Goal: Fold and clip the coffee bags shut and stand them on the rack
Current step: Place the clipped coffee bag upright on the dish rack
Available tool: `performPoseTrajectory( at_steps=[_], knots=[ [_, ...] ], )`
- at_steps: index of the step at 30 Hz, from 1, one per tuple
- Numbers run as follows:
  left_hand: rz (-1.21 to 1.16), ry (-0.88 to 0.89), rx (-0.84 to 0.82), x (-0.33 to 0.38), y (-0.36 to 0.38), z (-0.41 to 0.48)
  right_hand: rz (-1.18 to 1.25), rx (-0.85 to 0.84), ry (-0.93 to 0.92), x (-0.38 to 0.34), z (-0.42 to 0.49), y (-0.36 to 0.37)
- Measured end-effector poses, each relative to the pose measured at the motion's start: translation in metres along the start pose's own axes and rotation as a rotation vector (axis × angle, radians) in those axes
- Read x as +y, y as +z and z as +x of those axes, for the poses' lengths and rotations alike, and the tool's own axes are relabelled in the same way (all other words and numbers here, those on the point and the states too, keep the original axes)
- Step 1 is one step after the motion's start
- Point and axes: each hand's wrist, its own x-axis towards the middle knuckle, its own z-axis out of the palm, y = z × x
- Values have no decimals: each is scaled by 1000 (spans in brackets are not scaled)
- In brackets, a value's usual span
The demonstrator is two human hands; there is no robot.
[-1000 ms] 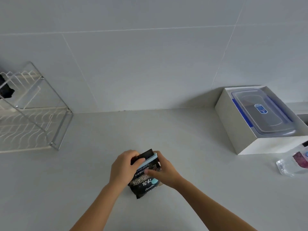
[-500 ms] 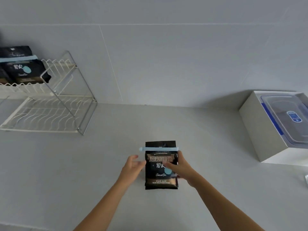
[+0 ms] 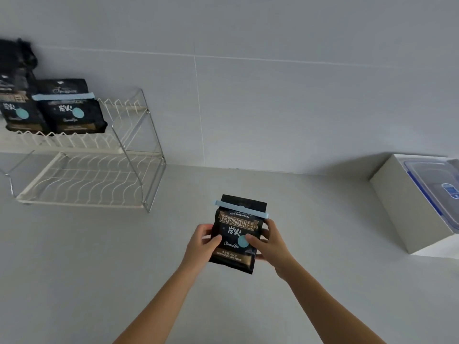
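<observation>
- Black coffee bag (image 3: 235, 235), label to the camera and leaning a little, well to the right of the rack (image 3: 87, 181) and nearer the camera, held between two hands over the counter (image 3: 99, 269)
- Whether clear of the counter or resting on it: cannot tell
- Pale blue clip (image 3: 241, 209) clamped straight across the bag just under its top edge, both ends jutting past the sides
- Left hand (image 3: 201, 245) gripping the bag's rack-side edge, thumb laid on the front, fingers wrapped behind
- Right hand (image 3: 271, 244) gripping the edge away from the rack, thumb pressed on the front beside the round blue mark, fingers curled round the back
- Both bare forearms reaching in from the bottom of the frame
- On the rack's upper tier, a second bag (image 3: 72, 109) standing upright with a second clip (image 3: 63, 96) of the same pale blue across its neck
- A third bag (image 3: 17, 112) just beside it, on its left, partly cut off by the frame edge, its top too blurred to read
- Dark shape (image 3: 19, 53) above those two, blurred beyond telling
- Rack's lower tier of wavy white wires standing on the counter against the wall (image 3: 285, 108)
- Far from the rack, at the right edge, a white box (image 3: 400, 209) with a clear, blue-trimmed container (image 3: 437, 180) lying in it
</observation>
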Motion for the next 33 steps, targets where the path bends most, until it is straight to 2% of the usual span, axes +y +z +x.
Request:
performPoseTrajectory(
  at_steps=[8, 12, 21, 28, 33],
  knots=[
    [-37, 230, 173, 31, -77, 9, 31, -72, -161, -64, 10, 59],
    [-90, 325, 164, 47, -118, 8, 43, -112, -245, -93, 18, 94],
    [-145, 412, 161, 89, -226, 1, 0, -168, -445, -156, 43, 197],
    [-141, 463, 170, 130, -287, 21, -167, -23, -699, -221, 60, 268],
    [-208, 582, 145, 169, -316, 33, -183, -40, -801, -265, 73, 297]
  ],
)
